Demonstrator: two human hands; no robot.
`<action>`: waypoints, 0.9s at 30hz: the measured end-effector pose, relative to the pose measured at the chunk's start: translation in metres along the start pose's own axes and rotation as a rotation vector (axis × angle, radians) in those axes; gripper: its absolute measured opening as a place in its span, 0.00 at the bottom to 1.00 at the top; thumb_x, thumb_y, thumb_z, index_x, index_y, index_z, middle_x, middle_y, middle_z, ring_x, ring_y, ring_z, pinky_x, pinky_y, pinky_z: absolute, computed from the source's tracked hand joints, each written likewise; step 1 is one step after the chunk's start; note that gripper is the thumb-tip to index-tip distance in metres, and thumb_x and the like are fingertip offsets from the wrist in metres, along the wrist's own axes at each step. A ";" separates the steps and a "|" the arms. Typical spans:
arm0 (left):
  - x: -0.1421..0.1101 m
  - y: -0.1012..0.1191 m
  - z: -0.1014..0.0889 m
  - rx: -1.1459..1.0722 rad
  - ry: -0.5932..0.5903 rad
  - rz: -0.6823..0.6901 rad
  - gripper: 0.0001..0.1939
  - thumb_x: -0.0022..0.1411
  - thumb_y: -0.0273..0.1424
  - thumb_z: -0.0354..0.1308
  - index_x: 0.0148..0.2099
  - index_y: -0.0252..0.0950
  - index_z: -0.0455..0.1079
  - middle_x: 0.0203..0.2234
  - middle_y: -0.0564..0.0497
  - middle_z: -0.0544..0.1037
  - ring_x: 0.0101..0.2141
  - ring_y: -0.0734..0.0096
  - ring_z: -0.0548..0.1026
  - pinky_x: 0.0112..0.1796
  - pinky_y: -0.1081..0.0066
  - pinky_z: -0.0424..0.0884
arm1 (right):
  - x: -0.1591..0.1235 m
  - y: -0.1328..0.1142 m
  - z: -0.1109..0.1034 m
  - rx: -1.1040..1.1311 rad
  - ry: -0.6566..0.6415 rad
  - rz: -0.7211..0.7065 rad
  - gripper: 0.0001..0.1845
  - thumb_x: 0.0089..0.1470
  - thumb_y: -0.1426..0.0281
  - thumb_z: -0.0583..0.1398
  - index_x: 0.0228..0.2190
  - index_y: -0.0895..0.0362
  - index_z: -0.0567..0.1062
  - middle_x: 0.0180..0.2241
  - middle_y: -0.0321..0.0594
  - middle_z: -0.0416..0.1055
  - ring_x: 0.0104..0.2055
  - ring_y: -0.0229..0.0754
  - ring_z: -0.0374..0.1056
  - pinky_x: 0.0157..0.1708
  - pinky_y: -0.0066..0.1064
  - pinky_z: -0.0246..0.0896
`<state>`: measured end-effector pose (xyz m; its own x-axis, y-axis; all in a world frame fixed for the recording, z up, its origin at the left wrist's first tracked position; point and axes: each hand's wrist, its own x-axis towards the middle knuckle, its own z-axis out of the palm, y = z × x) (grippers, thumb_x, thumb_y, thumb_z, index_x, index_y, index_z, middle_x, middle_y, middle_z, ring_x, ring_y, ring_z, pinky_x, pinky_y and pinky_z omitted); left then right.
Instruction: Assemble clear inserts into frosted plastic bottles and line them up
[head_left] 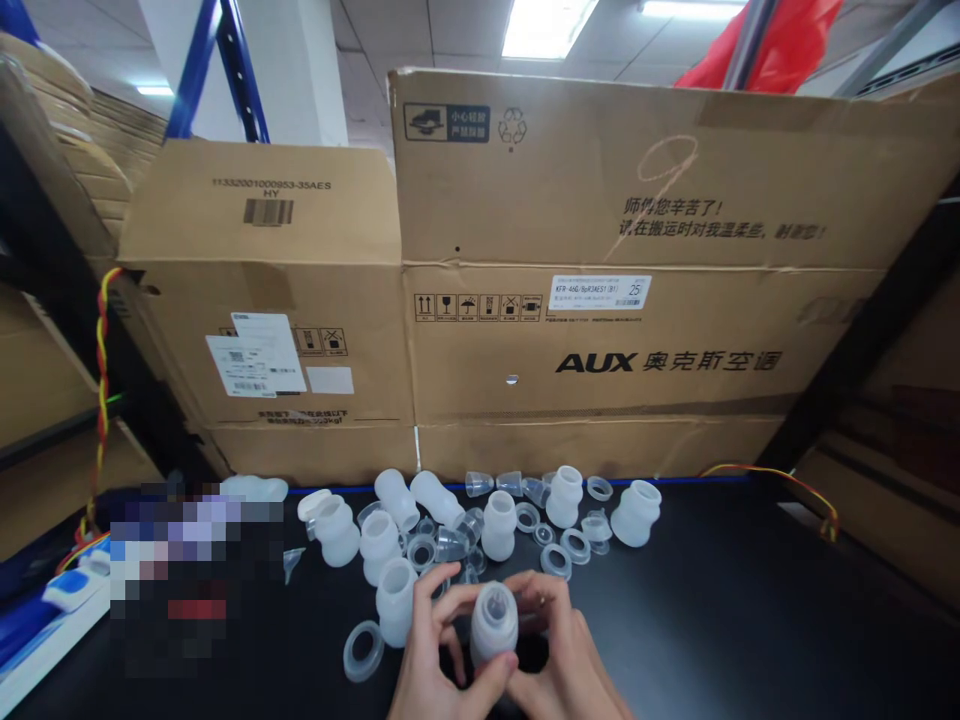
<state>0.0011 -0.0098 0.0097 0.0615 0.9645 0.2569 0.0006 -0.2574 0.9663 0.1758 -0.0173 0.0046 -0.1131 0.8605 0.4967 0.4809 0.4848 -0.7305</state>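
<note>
A small milky-white bottle (494, 632) stands upright between my two hands, close to the front of the black tabletop. A clear, pointed piece shows in its top. My left hand (448, 650) is closed around the bottle's left side, thumb across its lower front. On the other side my right hand (556, 645) grips it with curled fingers. Just beyond my left hand is an open white bottle (395, 600), with a translucent ring (364, 651) lying beside it. Part of the bottle's base is hidden by my thumbs.
Several more white bottles (499, 527), loose rings (556, 561) and clear cone-shaped pieces (451, 545) lie scattered beyond my hands. A tall cardboard panel (600, 400) closes off the back. Twisted red-yellow wires (103, 370) hang at the left; a blurred patch covers the left tabletop.
</note>
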 end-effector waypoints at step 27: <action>-0.006 0.011 -0.005 0.072 -0.067 0.000 0.31 0.46 0.31 0.72 0.55 0.43 0.73 0.49 0.43 0.85 0.27 0.72 0.80 0.16 0.82 0.52 | -0.008 -0.005 0.002 -0.025 0.202 -0.257 0.20 0.57 0.66 0.68 0.34 0.52 0.60 0.32 0.33 0.69 0.30 0.36 0.70 0.30 0.24 0.61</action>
<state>-0.0038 -0.0180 0.0191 0.1279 0.9589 0.2532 0.0725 -0.2637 0.9619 0.1725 -0.0263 0.0035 -0.0601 0.6607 0.7483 0.4803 0.6762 -0.5586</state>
